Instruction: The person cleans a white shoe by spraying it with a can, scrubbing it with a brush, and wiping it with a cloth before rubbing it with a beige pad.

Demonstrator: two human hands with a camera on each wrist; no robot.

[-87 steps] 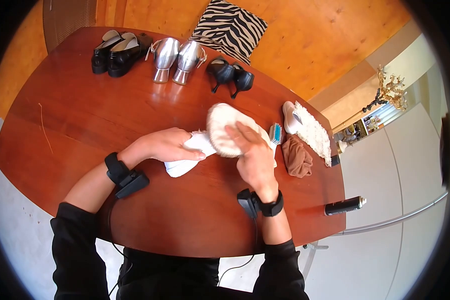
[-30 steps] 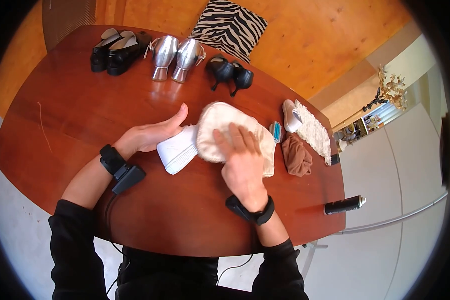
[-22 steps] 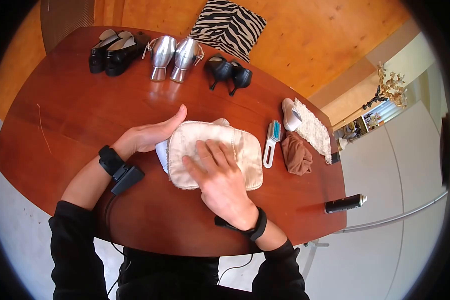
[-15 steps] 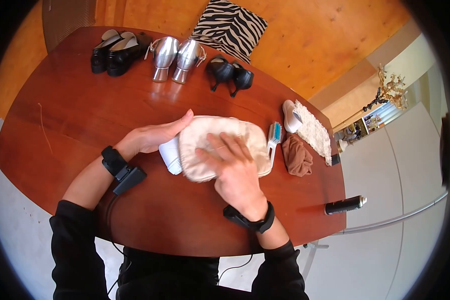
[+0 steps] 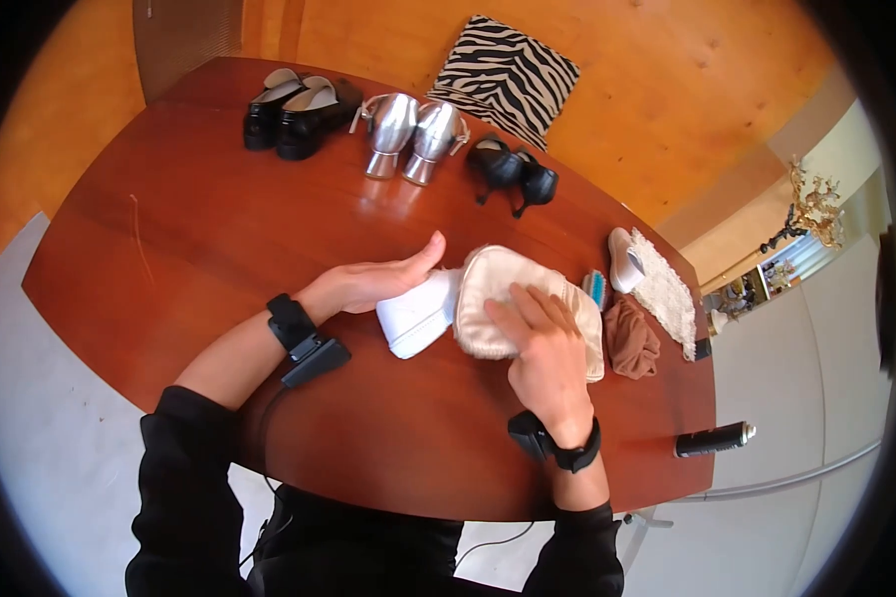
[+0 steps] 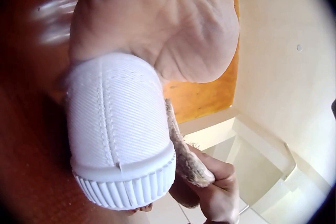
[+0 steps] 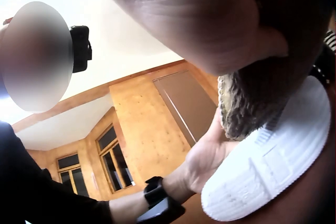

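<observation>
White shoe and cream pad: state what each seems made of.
White shoe: matte woven fabric, likely canvas, given the diagonal weave and stitched seam. Its sole edge: molded-looking ribs, probably rubber, possibly plastic. Cream pad: satin-like cloth on top, from its soft sheen; wrist views show shaggy pile underneath, perhaps plush.

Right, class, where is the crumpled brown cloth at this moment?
In the head view, the brown cloth lies on the right side of the table, just right of the blue-bristled brush and beside the fluffy cream cloth.
</observation>
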